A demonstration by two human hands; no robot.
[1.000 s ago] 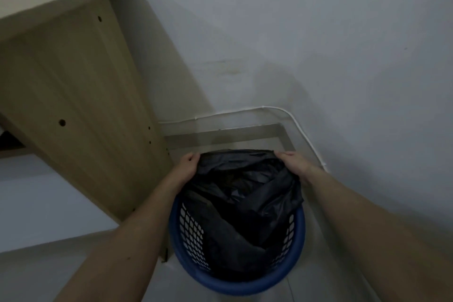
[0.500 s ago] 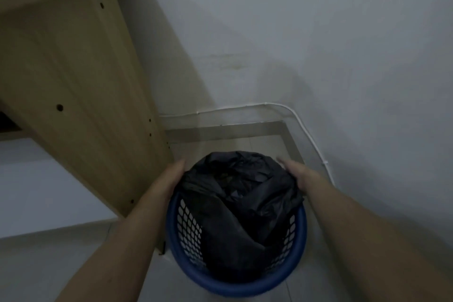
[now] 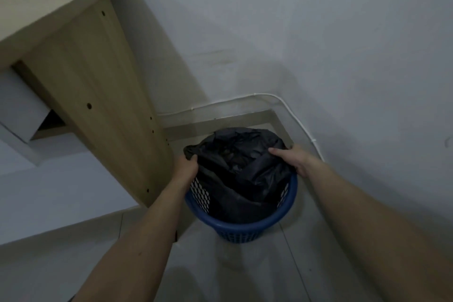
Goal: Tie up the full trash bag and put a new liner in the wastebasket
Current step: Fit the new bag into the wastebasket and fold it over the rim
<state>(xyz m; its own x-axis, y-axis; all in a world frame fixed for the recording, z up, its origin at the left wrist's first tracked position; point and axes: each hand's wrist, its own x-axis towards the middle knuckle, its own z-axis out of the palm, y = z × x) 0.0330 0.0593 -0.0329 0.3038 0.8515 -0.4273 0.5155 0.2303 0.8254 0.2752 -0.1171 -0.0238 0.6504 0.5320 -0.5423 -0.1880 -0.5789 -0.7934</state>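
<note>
A blue mesh wastebasket (image 3: 245,227) stands on the floor in the corner, holding a full black trash bag (image 3: 241,167) that bulges above its rim. My left hand (image 3: 187,167) grips the bag's left edge, fingers curled round the plastic. My right hand (image 3: 293,158) holds the bag's right edge, thumb lying on top of the plastic and fingers behind it. The bag's mouth is loose and crumpled. No new liner is in view.
A light wooden desk side panel (image 3: 98,95) stands close to the basket's left. White walls meet in the corner behind it, with a thin white cable (image 3: 306,133) running along the base. Grey floor tiles (image 3: 232,272) lie in front.
Both hands have moved from the basket's sides up onto the bag's edges and now hold the plastic. The view has shifted back and to the left.
</note>
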